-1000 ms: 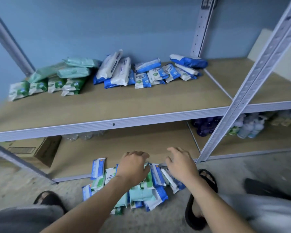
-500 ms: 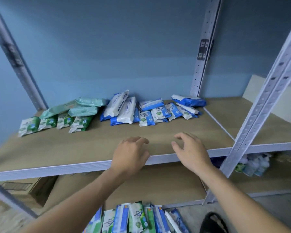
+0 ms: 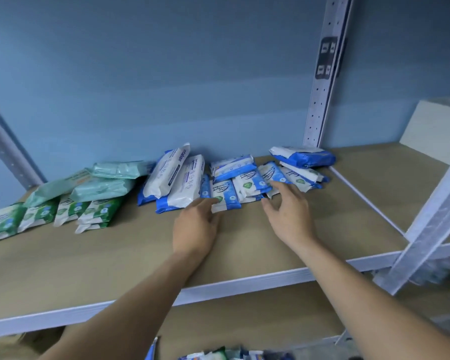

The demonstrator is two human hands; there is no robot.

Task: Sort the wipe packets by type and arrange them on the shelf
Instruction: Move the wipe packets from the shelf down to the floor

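Note:
Wipe packets lie in groups along the back of the wooden shelf [image 3: 115,255]. Small green packets [image 3: 50,214] sit at the left, with pale mint packs [image 3: 99,187] stacked behind them. Large white-and-blue packs [image 3: 177,178] lean in the middle. Small blue antibacterial packets [image 3: 244,183] spread to their right, and a large blue pack [image 3: 302,155] lies on top at the far right. My left hand [image 3: 196,227] reaches over the shelf, fingertips touching the front small blue packet [image 3: 222,194]. My right hand [image 3: 287,211] hovers with spread fingers at the edge of the blue packets. Neither hand holds anything.
White metal uprights stand at the back [image 3: 322,74] and the front right [image 3: 431,219]. A white box [image 3: 437,128] sits on the neighbouring shelf at the right. More loose packets [image 3: 218,355] lie on the floor at the bottom edge. A cardboard box corner [image 3: 37,339] shows under the shelf.
Both hands rose from the floor pile, passed the shelf's front edge and reached back to the small blue packets. The view tilted upward with them.

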